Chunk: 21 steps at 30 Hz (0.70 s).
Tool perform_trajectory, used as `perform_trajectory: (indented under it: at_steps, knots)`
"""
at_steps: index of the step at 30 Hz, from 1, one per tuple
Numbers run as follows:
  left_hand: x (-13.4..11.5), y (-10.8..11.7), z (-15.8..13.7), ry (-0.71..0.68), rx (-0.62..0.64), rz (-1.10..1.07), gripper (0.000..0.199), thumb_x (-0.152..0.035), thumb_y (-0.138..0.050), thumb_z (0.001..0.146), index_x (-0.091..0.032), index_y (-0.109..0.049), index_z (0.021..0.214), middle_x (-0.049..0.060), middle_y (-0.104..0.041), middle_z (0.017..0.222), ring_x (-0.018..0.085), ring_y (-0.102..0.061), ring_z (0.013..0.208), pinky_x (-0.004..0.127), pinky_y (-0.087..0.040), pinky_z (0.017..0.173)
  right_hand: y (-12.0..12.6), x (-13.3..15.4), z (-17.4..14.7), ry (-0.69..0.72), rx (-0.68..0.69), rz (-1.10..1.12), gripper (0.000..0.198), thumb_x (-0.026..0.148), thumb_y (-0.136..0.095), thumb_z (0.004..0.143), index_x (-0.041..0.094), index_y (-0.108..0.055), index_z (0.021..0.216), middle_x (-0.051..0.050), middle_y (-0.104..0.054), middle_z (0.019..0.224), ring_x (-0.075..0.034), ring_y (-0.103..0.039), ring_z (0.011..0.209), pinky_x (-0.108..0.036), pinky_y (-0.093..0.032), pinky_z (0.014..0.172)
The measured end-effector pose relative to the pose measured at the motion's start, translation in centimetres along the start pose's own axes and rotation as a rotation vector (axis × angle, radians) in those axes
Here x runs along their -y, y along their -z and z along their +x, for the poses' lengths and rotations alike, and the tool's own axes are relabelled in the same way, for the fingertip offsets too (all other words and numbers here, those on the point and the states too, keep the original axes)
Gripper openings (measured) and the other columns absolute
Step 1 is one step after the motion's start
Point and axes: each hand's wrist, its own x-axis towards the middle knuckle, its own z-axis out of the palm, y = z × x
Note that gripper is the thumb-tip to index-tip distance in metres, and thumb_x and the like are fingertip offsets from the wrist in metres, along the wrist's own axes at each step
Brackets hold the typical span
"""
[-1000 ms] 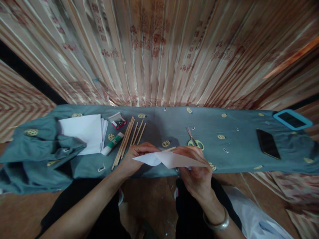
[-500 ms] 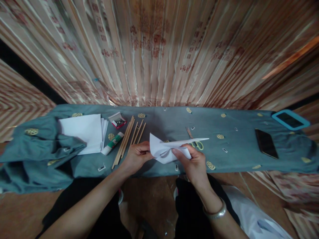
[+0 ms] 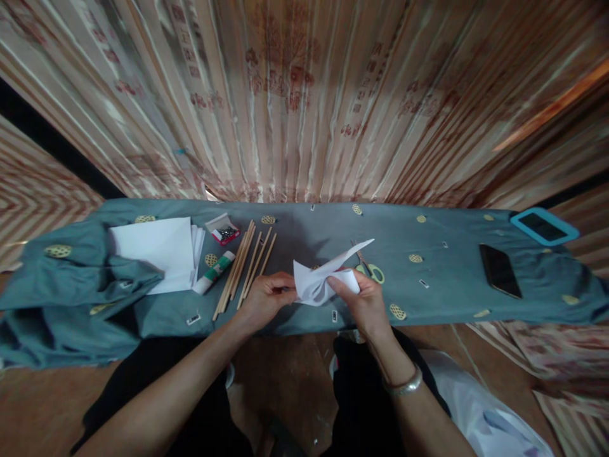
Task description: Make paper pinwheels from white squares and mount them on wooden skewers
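Note:
A white sheet of paper [image 3: 316, 285], bent into curved folds with one long flap sticking up to the right, is held above the cloth between both hands. My left hand [image 3: 269, 295] pinches its lower left edge with thumb and fingers. On the other side my right hand [image 3: 364, 301] grips the folded paper, thumb on top and fingers behind. Just beyond the right hand lie green-handled scissors [image 3: 375, 273], their blades partly hidden by the paper. Several thin wooden sticks [image 3: 238, 270] lie left of my left hand.
On the grey-green cloth [image 3: 457, 292] are a stack of white paper [image 3: 152, 251], a glue stick [image 3: 214, 273], and an open small box of metal pins or tacks [image 3: 223, 230]. To the right lie a black phone [image 3: 499, 271] and a blue-framed tablet [image 3: 545, 226]. A curtain hangs behind.
The paper's long flap has swung upward and the curved fold has bunched more tightly. My right hand has shifted slightly left; both hands keep their hold.

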Motion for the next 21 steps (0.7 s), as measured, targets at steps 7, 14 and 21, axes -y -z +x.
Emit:
perform_trajectory:
  at_steps: [7, 14, 21]
  knots:
    - [0.3, -0.2, 0.2, 0.016, -0.014, -0.003, 0.023, -0.036, -0.081, 0.06, -0.016, -0.076, 0.067, 0.005, -0.069, 0.076, 0.017, -0.06, 0.072, 0.029, -0.049, 0.073, 0.5, -0.9, 0.4, -0.077, 0.106, 0.092, 0.03, 0.043, -0.084, 0.061, 0.02, -0.074, 0.076, 0.001, -0.07, 0.064, -0.011, -0.056, 0.053, -0.023, -0.043, 0.054]
    - [0.6, -0.3, 0.3, -0.032, -0.013, -0.022, 0.02, -0.034, -0.081, 0.061, -0.017, -0.078, 0.071, 0.005, -0.069, 0.079, 0.018, -0.063, 0.077, 0.028, -0.049, 0.076, 0.6, -1.2, 0.7, -0.085, 0.091, 0.108, 0.032, 0.043, -0.085, 0.06, 0.019, -0.076, 0.079, 0.0, -0.072, 0.066, -0.013, -0.059, 0.056, -0.023, -0.045, 0.056]
    - [0.8, -0.3, 0.4, -0.041, -0.029, -0.013, 0.016, -0.03, -0.078, 0.064, -0.016, -0.077, 0.071, 0.004, -0.068, 0.075, 0.015, -0.059, 0.068, 0.024, -0.046, 0.063, -0.2, -1.4, 1.1, -0.104, -0.016, 0.13, 0.032, 0.041, -0.087, 0.052, 0.019, -0.074, 0.072, 0.002, -0.069, 0.059, -0.012, -0.055, 0.051, -0.024, -0.042, 0.053]
